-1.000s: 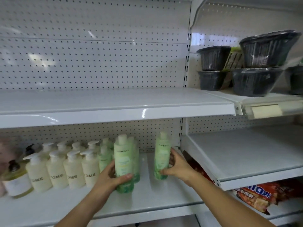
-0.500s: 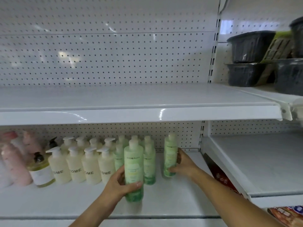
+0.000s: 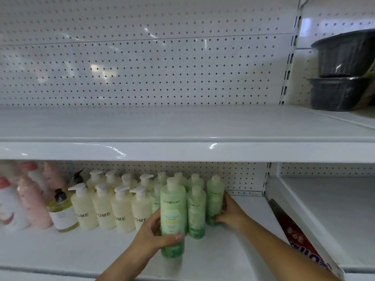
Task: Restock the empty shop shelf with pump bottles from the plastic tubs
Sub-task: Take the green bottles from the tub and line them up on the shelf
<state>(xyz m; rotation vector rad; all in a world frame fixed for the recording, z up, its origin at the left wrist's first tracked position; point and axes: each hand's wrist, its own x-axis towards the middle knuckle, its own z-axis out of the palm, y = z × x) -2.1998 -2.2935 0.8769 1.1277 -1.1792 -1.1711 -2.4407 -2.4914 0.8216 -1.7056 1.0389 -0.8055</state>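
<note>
my left hand has its fingers curled round a green bottle, standing tall on the shelf, just in front of the green row. my right hand grips the end bottle behind it, to the right. i think my front 1 should slide straight back.

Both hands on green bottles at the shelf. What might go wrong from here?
The left hand grips the front green bottle close to the packed green row; sliding it in may topple neighbours. The right hand holds the end green bottle low down; a push there might tip it.
</note>
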